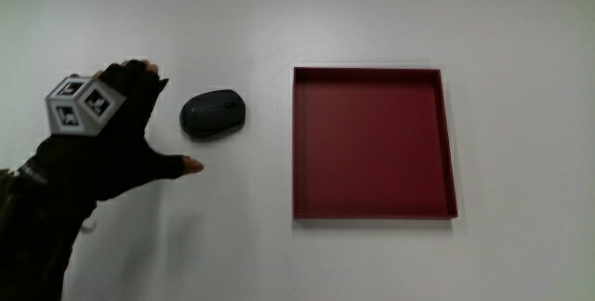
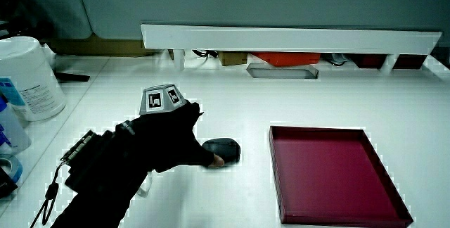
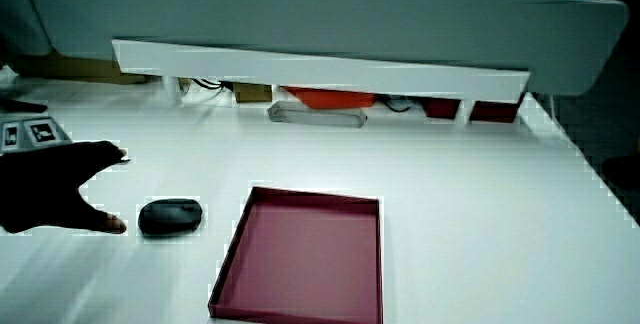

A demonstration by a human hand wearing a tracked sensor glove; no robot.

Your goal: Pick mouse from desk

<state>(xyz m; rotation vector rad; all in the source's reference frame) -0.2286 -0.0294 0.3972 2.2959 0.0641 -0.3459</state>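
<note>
A dark grey mouse [image 1: 213,113] lies on the white desk [image 1: 232,255] beside a red tray [image 1: 375,211]; both side views show the mouse [image 2: 222,148] [image 3: 170,215] too. The gloved hand [image 1: 130,143] is beside the mouse, on the side away from the tray, a short gap from it. Its fingers are spread, thumb and fingers reaching toward the mouse, and they hold nothing. A patterned cube [image 1: 78,104] sits on the back of the hand. The hand [image 2: 165,143] [image 3: 55,192] shows in both side views.
The shallow red tray [image 2: 383,186] [image 3: 225,269] holds nothing. A white canister [image 2: 27,79] stands at the table's edge near the forearm. A low white partition [image 2: 288,38] [image 3: 320,69] with items under it runs along the table.
</note>
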